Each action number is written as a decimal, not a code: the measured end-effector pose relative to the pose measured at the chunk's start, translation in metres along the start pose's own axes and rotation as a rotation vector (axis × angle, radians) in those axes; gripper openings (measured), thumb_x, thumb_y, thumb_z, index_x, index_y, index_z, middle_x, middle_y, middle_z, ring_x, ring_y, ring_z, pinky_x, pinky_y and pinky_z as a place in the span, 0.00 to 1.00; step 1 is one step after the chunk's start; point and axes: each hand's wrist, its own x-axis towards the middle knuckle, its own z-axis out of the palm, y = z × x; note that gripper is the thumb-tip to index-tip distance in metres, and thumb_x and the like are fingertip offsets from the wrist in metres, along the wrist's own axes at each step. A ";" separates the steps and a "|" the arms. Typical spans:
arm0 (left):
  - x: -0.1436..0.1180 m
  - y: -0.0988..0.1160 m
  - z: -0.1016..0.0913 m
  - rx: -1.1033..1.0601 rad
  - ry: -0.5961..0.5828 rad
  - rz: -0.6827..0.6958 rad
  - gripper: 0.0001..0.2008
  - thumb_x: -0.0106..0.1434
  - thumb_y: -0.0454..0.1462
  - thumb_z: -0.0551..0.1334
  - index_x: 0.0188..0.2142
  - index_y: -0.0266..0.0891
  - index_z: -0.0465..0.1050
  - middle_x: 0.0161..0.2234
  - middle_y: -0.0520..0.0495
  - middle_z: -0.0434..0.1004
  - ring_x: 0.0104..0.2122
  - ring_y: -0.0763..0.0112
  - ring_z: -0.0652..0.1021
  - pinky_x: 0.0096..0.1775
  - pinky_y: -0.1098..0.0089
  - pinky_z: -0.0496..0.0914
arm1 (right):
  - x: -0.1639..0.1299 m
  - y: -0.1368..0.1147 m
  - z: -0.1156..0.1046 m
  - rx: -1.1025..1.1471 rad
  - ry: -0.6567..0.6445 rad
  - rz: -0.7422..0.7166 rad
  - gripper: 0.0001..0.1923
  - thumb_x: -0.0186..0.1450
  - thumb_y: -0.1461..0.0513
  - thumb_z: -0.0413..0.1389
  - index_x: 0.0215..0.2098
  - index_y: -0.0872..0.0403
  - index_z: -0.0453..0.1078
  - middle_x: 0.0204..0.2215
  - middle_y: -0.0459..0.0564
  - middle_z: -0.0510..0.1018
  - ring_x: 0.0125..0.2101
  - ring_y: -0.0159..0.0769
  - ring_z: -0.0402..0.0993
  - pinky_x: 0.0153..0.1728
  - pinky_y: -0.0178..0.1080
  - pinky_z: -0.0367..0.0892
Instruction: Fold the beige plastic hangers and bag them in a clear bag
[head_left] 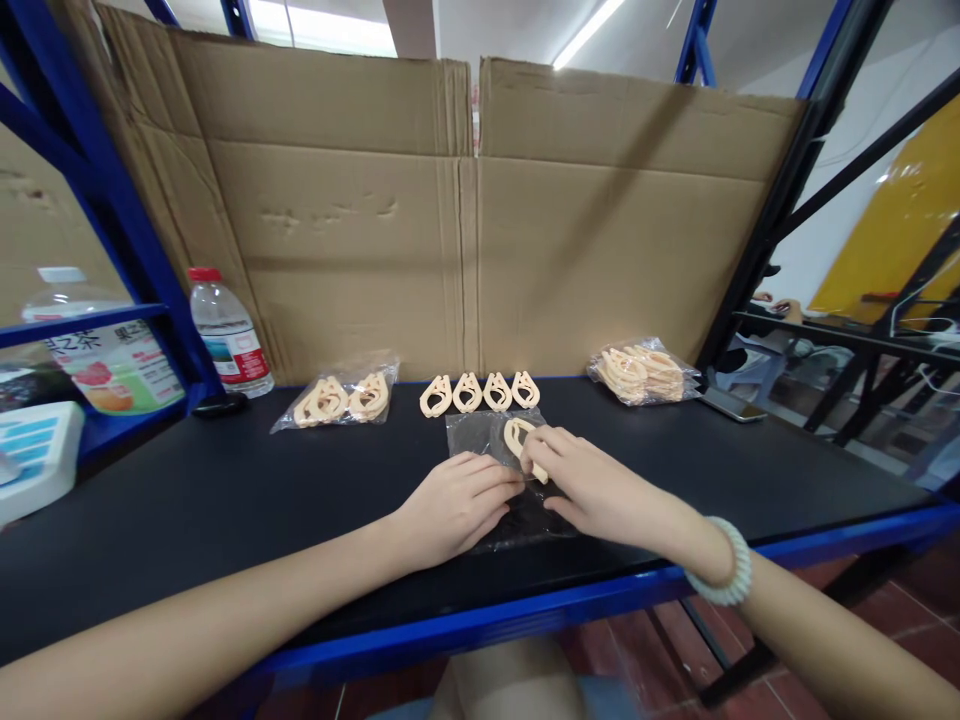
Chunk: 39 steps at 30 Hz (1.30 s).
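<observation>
A clear plastic bag [480, 432] lies on the table in front of me. My left hand [461, 503] is at its left side, fingers together and bent onto the film, gripping it. My right hand [589, 485] has its fingers curled over a beige teardrop-shaped plastic clip [517, 437], which lies at the bag; whether it is inside or on top I cannot tell. The fingers cover the clip's lower right part. Just behind the bag, several like clips [466, 393] stand in a row.
A filled bag of clips [345, 397] lies at the back left, a fuller bag [645, 372] at the back right beside a phone-like slab [731, 404]. A red-capped water bottle [229, 335] stands left. Cardboard [360, 260] walls the back; a blue rail [480, 625] edges the front.
</observation>
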 end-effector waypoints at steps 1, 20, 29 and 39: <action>0.000 0.000 0.000 -0.005 -0.003 -0.002 0.11 0.68 0.33 0.53 0.47 0.35 0.70 0.44 0.42 0.78 0.42 0.66 0.76 0.43 0.66 0.70 | 0.000 0.007 -0.002 0.069 -0.015 -0.032 0.24 0.57 0.72 0.60 0.50 0.54 0.62 0.51 0.53 0.67 0.50 0.41 0.64 0.48 0.43 0.66; -0.002 -0.001 0.002 -0.081 -0.032 -0.027 0.11 0.68 0.33 0.54 0.47 0.36 0.70 0.45 0.44 0.77 0.42 0.65 0.76 0.43 0.65 0.70 | 0.013 0.034 -0.005 0.245 -0.101 -0.094 0.16 0.61 0.61 0.60 0.46 0.56 0.70 0.48 0.55 0.70 0.47 0.41 0.67 0.49 0.44 0.65; -0.003 -0.002 0.002 -0.094 -0.020 -0.025 0.11 0.68 0.32 0.53 0.48 0.36 0.69 0.46 0.43 0.77 0.43 0.66 0.76 0.45 0.65 0.71 | 0.082 0.123 0.012 -0.064 -0.142 0.111 0.31 0.60 0.73 0.49 0.61 0.53 0.60 0.61 0.59 0.60 0.59 0.47 0.57 0.55 0.50 0.60; -0.003 -0.002 -0.003 -0.074 0.003 0.014 0.14 0.66 0.28 0.50 0.49 0.34 0.68 0.46 0.41 0.77 0.43 0.66 0.76 0.44 0.64 0.72 | 0.101 0.149 0.053 -0.178 -0.291 0.188 0.31 0.59 0.73 0.52 0.60 0.52 0.61 0.62 0.61 0.58 0.59 0.53 0.57 0.49 0.51 0.65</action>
